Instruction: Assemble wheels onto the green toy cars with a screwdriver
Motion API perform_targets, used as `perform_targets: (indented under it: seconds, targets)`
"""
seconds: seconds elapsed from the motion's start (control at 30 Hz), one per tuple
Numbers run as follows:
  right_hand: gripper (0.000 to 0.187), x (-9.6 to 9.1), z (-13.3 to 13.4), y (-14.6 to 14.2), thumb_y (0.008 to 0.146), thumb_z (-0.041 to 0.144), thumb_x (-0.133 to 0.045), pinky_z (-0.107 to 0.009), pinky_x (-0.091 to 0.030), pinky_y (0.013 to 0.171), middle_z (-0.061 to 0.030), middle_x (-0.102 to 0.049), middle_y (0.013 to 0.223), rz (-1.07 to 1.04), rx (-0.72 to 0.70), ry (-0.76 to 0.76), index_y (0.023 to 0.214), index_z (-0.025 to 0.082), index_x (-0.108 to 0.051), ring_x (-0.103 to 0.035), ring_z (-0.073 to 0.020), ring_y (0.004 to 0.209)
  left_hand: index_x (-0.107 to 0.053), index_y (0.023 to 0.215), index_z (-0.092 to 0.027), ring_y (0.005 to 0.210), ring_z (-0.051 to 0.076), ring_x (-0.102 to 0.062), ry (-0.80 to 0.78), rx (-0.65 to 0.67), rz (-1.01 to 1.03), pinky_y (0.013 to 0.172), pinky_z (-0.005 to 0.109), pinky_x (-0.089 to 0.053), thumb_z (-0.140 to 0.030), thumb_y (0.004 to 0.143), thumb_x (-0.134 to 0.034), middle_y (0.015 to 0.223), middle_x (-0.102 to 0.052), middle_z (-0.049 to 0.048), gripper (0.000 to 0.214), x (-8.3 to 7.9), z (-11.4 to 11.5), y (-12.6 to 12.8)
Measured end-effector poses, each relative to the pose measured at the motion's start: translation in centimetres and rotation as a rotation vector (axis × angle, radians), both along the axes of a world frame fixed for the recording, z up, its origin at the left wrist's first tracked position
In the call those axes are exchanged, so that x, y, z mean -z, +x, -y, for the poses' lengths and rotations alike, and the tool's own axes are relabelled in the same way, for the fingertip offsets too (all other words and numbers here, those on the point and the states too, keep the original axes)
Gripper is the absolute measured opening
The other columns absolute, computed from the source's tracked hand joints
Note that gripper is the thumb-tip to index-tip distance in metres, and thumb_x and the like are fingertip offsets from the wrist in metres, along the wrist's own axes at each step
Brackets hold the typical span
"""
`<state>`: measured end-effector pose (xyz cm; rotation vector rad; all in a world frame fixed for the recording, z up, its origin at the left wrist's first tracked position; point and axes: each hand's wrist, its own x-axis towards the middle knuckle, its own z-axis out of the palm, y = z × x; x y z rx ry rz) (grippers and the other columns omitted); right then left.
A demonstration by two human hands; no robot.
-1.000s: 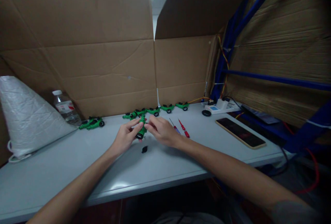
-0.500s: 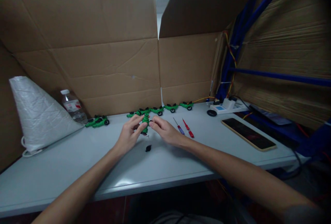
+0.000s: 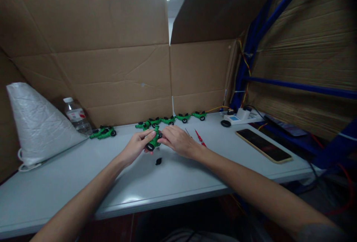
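Green plastic toy car (image 3: pixel 153 143) is pinched between the 2 hands just above the table (image 3: pixel 167 186): the left hand (image 3: pixel 135 148) is closed on its near, black-wheeled end and the right hand (image 3: pixel 178 141) on the far end, so its long axis tilts away from the person. A small black part (image 3: pixel 158 161) lies loose just in front of the hands. Beyond them a row of green cars (image 3: pixel 173 119) lines the cardboard wall (image 3: pixel 111 74), and far left stand a water bottle (image 3: pixel 76 117) and a white bag (image 3: pixel 36 123), its contents hidden.

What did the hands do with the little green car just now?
The left hand and right hand kept hold of the green toy car and tipped it from upright to slanted, black wheel end low. The small black part and the row of green cars stayed put.
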<state>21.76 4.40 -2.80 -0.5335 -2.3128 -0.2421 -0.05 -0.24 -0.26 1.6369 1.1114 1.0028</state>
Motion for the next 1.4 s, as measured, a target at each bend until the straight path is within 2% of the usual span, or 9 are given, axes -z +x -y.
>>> perform_targets:
  seconds: [0.1, 0.33, 0.67, 0.8, 0.93, 1.1, 1.2, 1.27, 1.4]
  targets:
    - [0.037, 0.0, 0.0, 0.1, 0.106, 0.051, -0.049, -0.037, -0.042, 0.077, -0.0103, -0.066, 0.094, 0.019, 0.051, 0.059, 0.102, 0.017, -0.060, -0.057, -0.0248, 0.086, -0.076, 0.096, -0.013, 0.054, 0.010, -0.055, -0.059, -0.012, 0.042, 0.048, 0.021, -0.041, -0.068, 0.089, -0.067, 0.073, -0.066, 0.0027, 0.055, 0.2, 0.0, 0.2]
    - [0.040, -0.9, 0.3, 0.7, 0.109, 0.050, -0.042, -0.038, -0.036, 0.074, -0.0099, -0.066, 0.092, 0.179, 0.092, 0.258, 0.100, 0.016, -0.062, -0.055, -0.0250, 0.085, -0.074, 0.090, -0.013, 0.051, 0.008, -0.051, -0.186, 0.019, 0.162, 0.047, 0.021, -0.046, -0.066, 0.086, -0.074, 0.073, -0.062, 0.0003, 0.053, 0.6, 0.0, 0.7]
    - [0.037, -1.4, 0.7, 0.6, 0.112, 0.041, -0.043, -0.037, -0.034, 0.073, -0.0090, -0.067, 0.087, 0.168, 0.086, 0.303, 0.093, 0.018, -0.065, -0.054, -0.0233, 0.082, -0.071, 0.089, -0.013, 0.054, 0.010, -0.056, -0.086, 0.061, 0.102, 0.050, 0.022, -0.047, -0.065, 0.092, -0.066, 0.073, -0.064, 0.0021, 0.052, 0.8, 0.2, 0.7]
    - [0.040, -0.7, 0.5, -0.1, 0.113, 0.036, -0.039, -0.036, -0.035, 0.074, -0.0078, -0.067, 0.081, 0.058, 0.105, 0.151, 0.087, 0.018, -0.063, -0.055, -0.0211, 0.078, -0.069, 0.092, -0.014, 0.051, 0.011, -0.060, 0.050, 0.010, -0.019, 0.049, 0.021, -0.045, -0.065, 0.096, -0.060, 0.068, -0.062, 0.0000, 0.052, 0.7, 0.2, 0.8]
    - [0.036, -0.1, 0.6, -0.9, 0.113, 0.036, -0.039, -0.033, -0.037, 0.075, -0.0053, -0.065, 0.084, -0.083, 0.086, -0.165, 0.088, 0.019, -0.058, -0.055, -0.0190, 0.079, -0.074, 0.106, -0.014, 0.061, 0.014, -0.064, 0.237, -0.061, -0.130, 0.050, 0.024, -0.050, -0.062, 0.097, -0.059, 0.088, -0.066, 0.0045, 0.051, 0.6, 0.0, 0.6]
    - [0.030, 0.4, 0.7, -1.6, 0.108, 0.042, -0.045, -0.029, -0.034, 0.066, 0.0027, -0.049, 0.075, -0.366, -0.149, -0.712, 0.086, 0.023, -0.045, -0.048, -0.0152, 0.070, -0.074, 0.123, -0.019, 0.090, 0.020, -0.066, 0.601, -0.160, -0.311, 0.075, 0.030, -0.057, -0.046, 0.102, -0.059, 0.112, -0.067, 0.0097, 0.037, 0.6, -0.2, 0.2]
    - [0.034, 0.6, 0.0, -1.9, 0.105, 0.051, -0.047, -0.028, -0.033, 0.061, 0.0055, -0.040, 0.070, -0.437, -0.342, -1.030, 0.085, 0.024, -0.039, -0.040, -0.0141, 0.062, -0.070, 0.132, -0.022, 0.093, 0.019, -0.066, 0.698, -0.177, -0.391, 0.084, 0.033, -0.055, -0.040, 0.104, -0.057, 0.122, -0.067, 0.0103, 0.036, 0.7, -0.4, -0.1]
    - [0.036, 0.8, -0.4, -1.9, 0.101, 0.054, -0.052, -0.028, -0.032, 0.060, 0.0060, -0.038, 0.071, -0.436, -0.411, -1.086, 0.085, 0.025, -0.039, -0.037, -0.0135, 0.062, -0.069, 0.134, -0.022, 0.092, 0.019, -0.066, 0.708, -0.161, -0.422, 0.086, 0.033, -0.054, -0.039, 0.106, -0.055, 0.123, -0.066, 0.0095, 0.036, 0.8, -0.4, -0.2]
    - [0.038, 0.9, -0.6, -1.5, 0.099, 0.054, -0.057, -0.027, -0.033, 0.065, 0.0050, -0.038, 0.076, -0.436, -0.399, -0.958, 0.085, 0.023, -0.043, -0.038, -0.0133, 0.069, -0.072, 0.130, -0.021, 0.089, 0.019, -0.062, 0.674, -0.141, -0.444, 0.078, 0.030, -0.052, -0.041, 0.106, -0.054, 0.104, -0.064, 0.0067, 0.036, 0.7, -0.3, -0.1]
